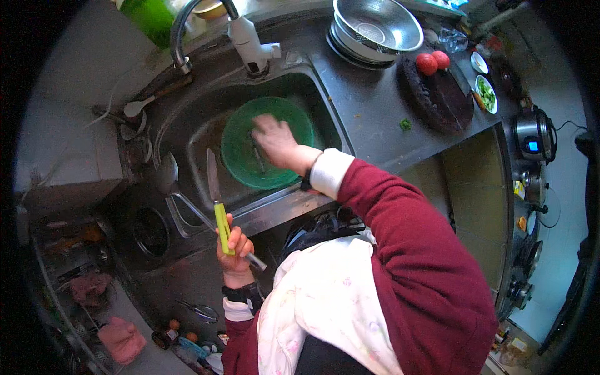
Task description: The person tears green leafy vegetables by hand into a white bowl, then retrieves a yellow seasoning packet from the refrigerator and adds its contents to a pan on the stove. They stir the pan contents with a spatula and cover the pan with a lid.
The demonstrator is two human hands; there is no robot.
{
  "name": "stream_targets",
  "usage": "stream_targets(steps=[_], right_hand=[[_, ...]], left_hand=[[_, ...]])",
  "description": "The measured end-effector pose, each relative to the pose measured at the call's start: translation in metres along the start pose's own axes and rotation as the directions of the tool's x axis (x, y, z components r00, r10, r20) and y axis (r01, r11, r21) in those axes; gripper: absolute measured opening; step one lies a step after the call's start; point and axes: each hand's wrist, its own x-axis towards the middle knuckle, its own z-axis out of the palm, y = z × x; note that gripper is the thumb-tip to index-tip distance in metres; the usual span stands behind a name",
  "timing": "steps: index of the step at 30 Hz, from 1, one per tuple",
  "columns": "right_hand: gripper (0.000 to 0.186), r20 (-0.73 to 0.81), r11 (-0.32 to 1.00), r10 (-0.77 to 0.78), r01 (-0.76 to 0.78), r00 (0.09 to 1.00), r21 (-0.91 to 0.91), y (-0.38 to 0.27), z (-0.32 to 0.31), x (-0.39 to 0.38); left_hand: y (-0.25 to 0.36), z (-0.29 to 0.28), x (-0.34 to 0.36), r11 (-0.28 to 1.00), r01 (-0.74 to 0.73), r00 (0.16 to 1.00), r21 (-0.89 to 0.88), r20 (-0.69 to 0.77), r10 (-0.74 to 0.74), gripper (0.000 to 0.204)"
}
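Observation:
My left hand [236, 247] is closed around the light green handle of a knife [223, 228], its blade pointing up over the sink's near left. Beneath that hand runs the long metal handle of a ladle-like utensil [167, 174] lying across the sink's left rim; whether my fingers grip it too I cannot tell. My right hand [276, 142] reaches into a green plastic basin [235, 164] inside the sink [199, 134]. Motion smears its fingers. Below it in the basin shows a thin dark item [259, 159], too unclear to name.
A faucet [247, 47] rises behind the sink. On the right counter stand stacked metal bowls [381, 28] and a round dark cutting board [431, 100] bearing two tomatoes [427, 64] and a knife [461, 80]. A bowl of chopped greens [485, 94] and a cooker [534, 137] sit farther right.

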Motion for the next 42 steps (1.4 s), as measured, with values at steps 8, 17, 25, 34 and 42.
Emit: stream_targets(steps=[8,17,25,34,42], right_hand=[[0.041,0.225,0.007,-0.404,-0.243,0.887,0.970,-0.015,-0.012,-0.051],[0.080,0.204,0.070,-0.223,-0.193,0.953,0.979,0.116,-0.068,-0.074],[0.027,-0.018,-0.095,-0.319,-0.014,0.948,0.995,0.134,-0.052,-0.142],[0.032,-0.065,0.710,0.271,-0.154,0.960,0.687,0.273,-0.042,-0.126],[0.026,-0.556,0.984,0.150,-0.068,0.817,0.165,0.274,-0.068,-0.205]], left_hand=[[-0.059,0.009,0.033,0.950,0.054,0.997,-0.307,0.065,-0.036,0.045],[-0.159,0.042,0.074,0.999,0.001,1.000,-0.042,-0.025,-0.002,0.039],[-0.206,0.044,0.100,0.920,0.121,0.931,0.372,-0.363,0.025,0.029],[-0.219,0.068,0.111,0.704,0.159,0.867,0.693,-0.439,0.237,0.019],[-0.277,0.087,0.136,0.594,-0.036,0.983,0.804,-0.078,0.165,0.037]])
